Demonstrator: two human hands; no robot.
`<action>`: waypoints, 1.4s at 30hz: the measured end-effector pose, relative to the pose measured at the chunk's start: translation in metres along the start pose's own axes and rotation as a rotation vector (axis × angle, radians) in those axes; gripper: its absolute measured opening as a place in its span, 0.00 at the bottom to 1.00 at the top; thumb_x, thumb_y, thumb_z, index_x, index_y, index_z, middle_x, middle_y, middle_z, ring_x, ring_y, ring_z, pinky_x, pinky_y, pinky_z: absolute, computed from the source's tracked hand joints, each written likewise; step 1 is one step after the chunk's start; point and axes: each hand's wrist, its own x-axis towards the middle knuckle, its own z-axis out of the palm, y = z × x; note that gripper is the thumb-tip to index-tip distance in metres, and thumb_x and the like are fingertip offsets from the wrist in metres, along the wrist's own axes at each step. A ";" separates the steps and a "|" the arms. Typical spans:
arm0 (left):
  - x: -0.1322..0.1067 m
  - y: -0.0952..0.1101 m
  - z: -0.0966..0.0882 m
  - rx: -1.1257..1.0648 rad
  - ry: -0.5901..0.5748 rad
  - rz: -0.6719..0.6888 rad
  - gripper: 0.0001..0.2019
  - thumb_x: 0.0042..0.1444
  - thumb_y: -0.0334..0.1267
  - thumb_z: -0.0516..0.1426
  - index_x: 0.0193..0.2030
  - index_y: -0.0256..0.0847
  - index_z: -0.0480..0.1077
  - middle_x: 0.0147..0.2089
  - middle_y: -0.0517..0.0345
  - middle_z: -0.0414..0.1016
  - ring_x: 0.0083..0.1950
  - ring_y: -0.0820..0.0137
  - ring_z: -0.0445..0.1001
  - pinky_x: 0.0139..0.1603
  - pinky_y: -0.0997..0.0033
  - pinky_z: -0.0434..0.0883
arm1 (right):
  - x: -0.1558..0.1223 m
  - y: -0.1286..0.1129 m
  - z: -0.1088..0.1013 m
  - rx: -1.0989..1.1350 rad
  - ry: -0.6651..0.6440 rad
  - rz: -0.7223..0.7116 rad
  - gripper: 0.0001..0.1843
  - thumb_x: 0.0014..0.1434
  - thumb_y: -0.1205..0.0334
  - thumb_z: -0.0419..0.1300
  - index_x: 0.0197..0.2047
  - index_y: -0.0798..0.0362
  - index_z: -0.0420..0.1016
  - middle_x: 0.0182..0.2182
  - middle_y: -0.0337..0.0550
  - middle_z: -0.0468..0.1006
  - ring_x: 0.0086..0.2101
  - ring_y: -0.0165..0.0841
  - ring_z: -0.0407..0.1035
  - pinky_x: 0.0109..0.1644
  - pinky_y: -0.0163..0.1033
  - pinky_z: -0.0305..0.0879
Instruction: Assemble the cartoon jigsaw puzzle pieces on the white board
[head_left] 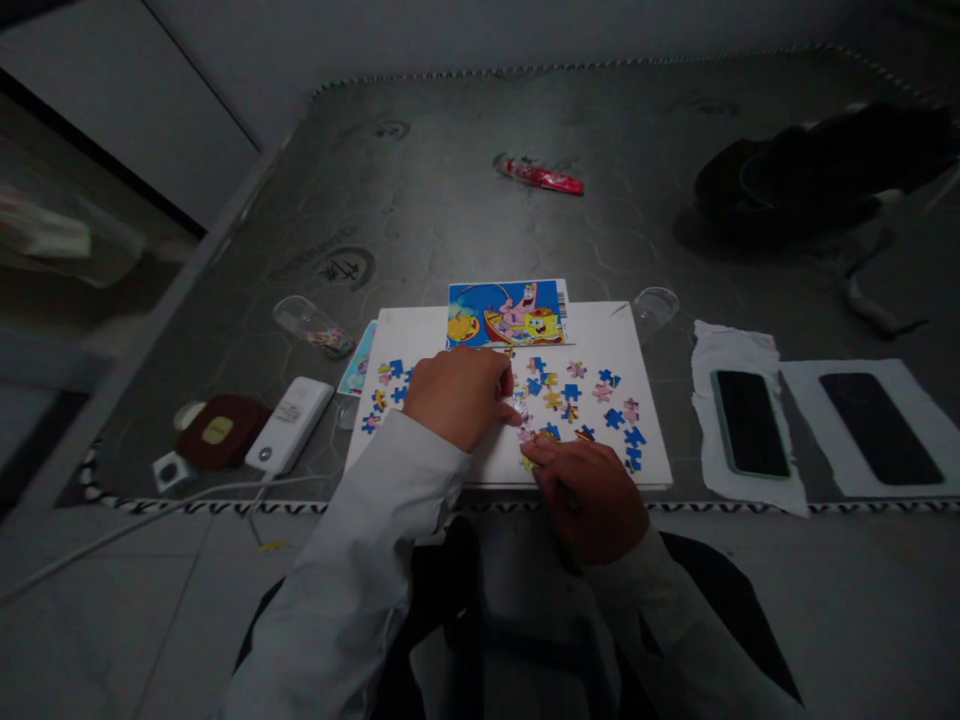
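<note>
Many small jigsaw puzzle pieces [571, 394] in blue, yellow and pink lie scattered on a white board [652, 440]. My left hand [461, 395] is over the board's middle, thumb and fingers pinched on a pinkish puzzle piece [523, 410]. Close in front of it, my right hand [589, 490] has its fingers closed at another puzzle piece [527, 437], which they partly cover. The fingertips of both hands nearly meet. Behind them, at the board's far edge, lies a cartoon picture card [510, 312]. My left hand and forearm hide part of the board.
Clear plastic cups [304, 322] lie beside the board, one holding small bits. To the left are a white power bank [291, 425] with a cable and a brown case [221, 432]. Phones [750, 422] rest on white paper at right. A red tube [540, 177] and dark bag [810, 180] lie farther back.
</note>
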 end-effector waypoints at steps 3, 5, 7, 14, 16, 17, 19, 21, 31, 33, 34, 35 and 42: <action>0.000 0.000 0.001 -0.002 0.012 0.016 0.13 0.48 0.48 0.68 0.38 0.48 0.77 0.40 0.59 0.81 0.42 0.60 0.77 0.39 0.65 0.68 | -0.001 0.001 0.001 -0.005 -0.023 0.006 0.12 0.64 0.67 0.54 0.38 0.46 0.78 0.46 0.39 0.84 0.49 0.33 0.76 0.56 0.45 0.65; -0.001 0.001 0.002 -0.008 0.017 0.027 0.12 0.48 0.47 0.68 0.38 0.48 0.77 0.40 0.59 0.81 0.42 0.60 0.77 0.40 0.65 0.68 | -0.001 0.001 0.001 -0.015 -0.029 0.003 0.11 0.64 0.67 0.54 0.38 0.46 0.78 0.46 0.38 0.84 0.50 0.33 0.76 0.57 0.45 0.64; -0.002 0.001 0.001 -0.028 0.018 0.039 0.12 0.48 0.46 0.68 0.38 0.47 0.78 0.39 0.60 0.81 0.42 0.61 0.77 0.40 0.65 0.68 | -0.001 0.001 0.000 -0.023 -0.025 -0.008 0.11 0.64 0.68 0.54 0.36 0.46 0.77 0.46 0.37 0.84 0.50 0.32 0.76 0.57 0.44 0.64; -0.008 -0.002 -0.006 0.010 0.094 -0.002 0.07 0.54 0.46 0.64 0.39 0.50 0.79 0.39 0.58 0.81 0.42 0.58 0.77 0.41 0.61 0.70 | 0.003 -0.002 -0.014 -0.070 0.094 -0.018 0.10 0.63 0.71 0.56 0.35 0.47 0.76 0.44 0.37 0.84 0.48 0.32 0.77 0.53 0.41 0.65; -0.008 -0.002 -0.006 0.019 0.096 -0.018 0.07 0.55 0.45 0.64 0.39 0.49 0.79 0.39 0.56 0.81 0.43 0.57 0.77 0.42 0.60 0.71 | 0.003 -0.002 -0.015 -0.094 0.105 -0.015 0.09 0.63 0.70 0.57 0.36 0.47 0.76 0.44 0.37 0.85 0.47 0.33 0.77 0.53 0.42 0.64; -0.008 -0.002 -0.006 0.016 0.089 -0.020 0.07 0.55 0.45 0.64 0.39 0.49 0.80 0.39 0.55 0.81 0.43 0.57 0.78 0.42 0.60 0.71 | 0.002 -0.002 -0.014 -0.104 0.097 -0.019 0.09 0.63 0.69 0.58 0.37 0.47 0.77 0.44 0.37 0.85 0.47 0.33 0.77 0.53 0.42 0.64; -0.008 -0.001 -0.004 -0.001 0.077 -0.010 0.08 0.54 0.46 0.64 0.39 0.48 0.80 0.39 0.55 0.82 0.43 0.56 0.78 0.42 0.59 0.72 | 0.002 -0.001 -0.012 -0.120 0.073 -0.031 0.08 0.63 0.68 0.59 0.39 0.46 0.78 0.44 0.36 0.84 0.48 0.33 0.77 0.53 0.42 0.63; -0.008 0.002 -0.002 -0.019 0.082 0.003 0.10 0.54 0.47 0.65 0.40 0.47 0.80 0.40 0.53 0.82 0.44 0.55 0.78 0.42 0.59 0.72 | 0.001 0.000 -0.010 -0.127 0.051 -0.045 0.07 0.63 0.67 0.60 0.38 0.46 0.78 0.45 0.37 0.84 0.48 0.33 0.77 0.53 0.42 0.63; -0.003 0.011 0.003 -0.044 0.056 0.009 0.13 0.52 0.43 0.67 0.44 0.44 0.80 0.43 0.49 0.82 0.45 0.53 0.78 0.45 0.55 0.74 | 0.003 0.001 -0.008 -0.137 0.061 -0.026 0.08 0.64 0.67 0.58 0.38 0.46 0.78 0.44 0.35 0.85 0.47 0.30 0.77 0.53 0.42 0.62; -0.002 0.011 0.004 -0.051 0.055 -0.012 0.14 0.50 0.43 0.69 0.43 0.44 0.80 0.42 0.50 0.82 0.45 0.53 0.78 0.45 0.54 0.74 | 0.003 0.000 -0.007 -0.136 0.070 -0.014 0.08 0.63 0.67 0.59 0.38 0.46 0.78 0.44 0.33 0.85 0.47 0.30 0.77 0.53 0.42 0.61; -0.002 0.012 0.004 -0.054 0.054 -0.020 0.14 0.49 0.43 0.69 0.43 0.44 0.80 0.42 0.50 0.82 0.46 0.52 0.78 0.45 0.54 0.74 | 0.003 0.000 -0.006 -0.134 0.073 -0.008 0.07 0.63 0.67 0.59 0.38 0.46 0.77 0.44 0.33 0.85 0.47 0.30 0.77 0.53 0.42 0.61; -0.001 0.012 0.005 -0.057 0.052 -0.026 0.15 0.48 0.43 0.69 0.43 0.44 0.80 0.42 0.50 0.82 0.46 0.52 0.78 0.44 0.55 0.74 | 0.003 0.000 -0.005 -0.130 0.076 -0.004 0.07 0.63 0.67 0.59 0.38 0.47 0.77 0.44 0.33 0.85 0.47 0.30 0.77 0.53 0.42 0.61; 0.001 0.014 0.007 -0.081 0.032 -0.036 0.14 0.48 0.41 0.70 0.41 0.43 0.80 0.42 0.50 0.81 0.46 0.53 0.78 0.43 0.57 0.72 | 0.002 0.000 -0.004 -0.102 0.099 0.005 0.07 0.64 0.67 0.58 0.36 0.47 0.75 0.43 0.35 0.85 0.47 0.31 0.78 0.53 0.43 0.61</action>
